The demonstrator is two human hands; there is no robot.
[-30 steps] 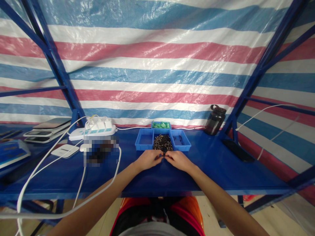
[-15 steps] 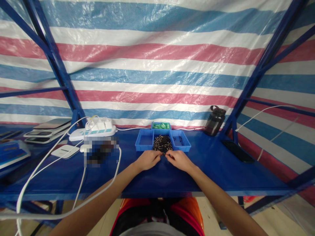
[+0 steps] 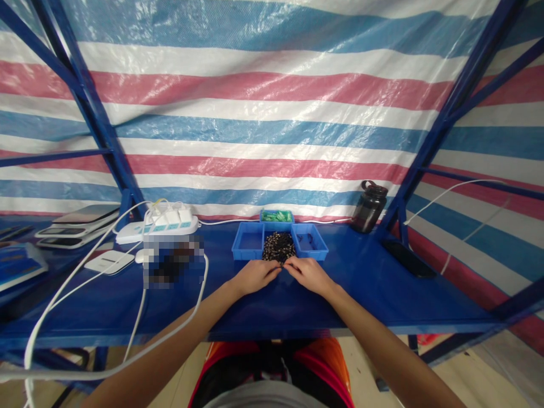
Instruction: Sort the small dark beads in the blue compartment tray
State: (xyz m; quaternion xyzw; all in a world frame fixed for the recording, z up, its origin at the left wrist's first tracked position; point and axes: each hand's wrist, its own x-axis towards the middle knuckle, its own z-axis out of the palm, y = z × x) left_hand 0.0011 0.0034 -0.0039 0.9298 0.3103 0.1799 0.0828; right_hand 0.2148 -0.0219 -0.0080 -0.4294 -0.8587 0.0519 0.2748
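Observation:
My left hand and my right hand meet fingertip to fingertip at the near edge of a heap of small black and brass-coloured parts. Both hands are closed in a pinch; what lies between the fingertips is too small to make out. The heap fills the middle blue bin. To its left stands a blue bin with nothing visible inside. The right blue bin holds a few small dark pieces. Behind the heap, a small blue bin holds green pieces.
A white power strip with plugs and loose white cables occupies the left side, by a white flat box. A dark bottle and a black phone-like slab sit at right. Blue frame posts flank the table.
The view has shifted slightly. My hands remain pinched together at the heap's near edge, with the fingertips a little closer to each other.

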